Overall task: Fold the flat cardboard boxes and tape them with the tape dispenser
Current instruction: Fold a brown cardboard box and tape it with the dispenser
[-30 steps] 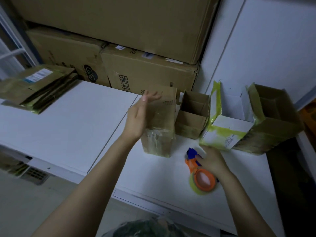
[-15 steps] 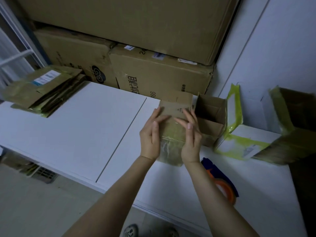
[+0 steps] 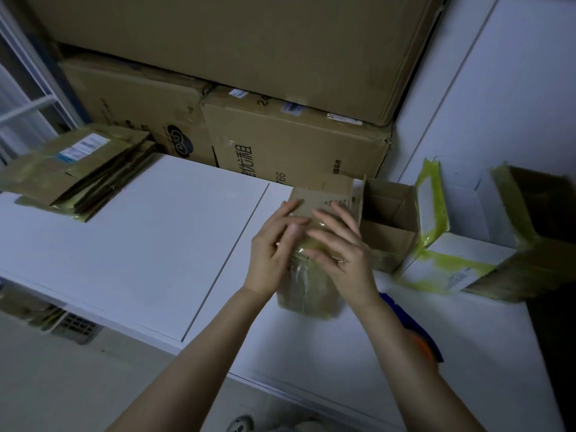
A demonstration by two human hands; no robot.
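A small brown cardboard box (image 3: 311,294) with clear tape on its near face stands on the white table (image 3: 140,251). My left hand (image 3: 274,247) lies flat against its left part, fingers straight. My right hand (image 3: 346,247) presses on its top right with straight, spread fingers. The orange and blue tape dispenser (image 3: 420,338) lies on the table to the right, partly hidden behind my right forearm. A stack of flat cardboard boxes (image 3: 78,169) sits at the far left of the table.
Three folded boxes stand to the right: an open brown one (image 3: 389,232), a white one with yellow-green tape (image 3: 452,263) and a brown one (image 3: 536,244). Large cartons (image 3: 280,145) are stacked behind the table against the wall. The table's front edge is near me.
My right hand let go of the tape dispenser and came up onto the small box. Both hands now press on the box, which has tipped toward me.
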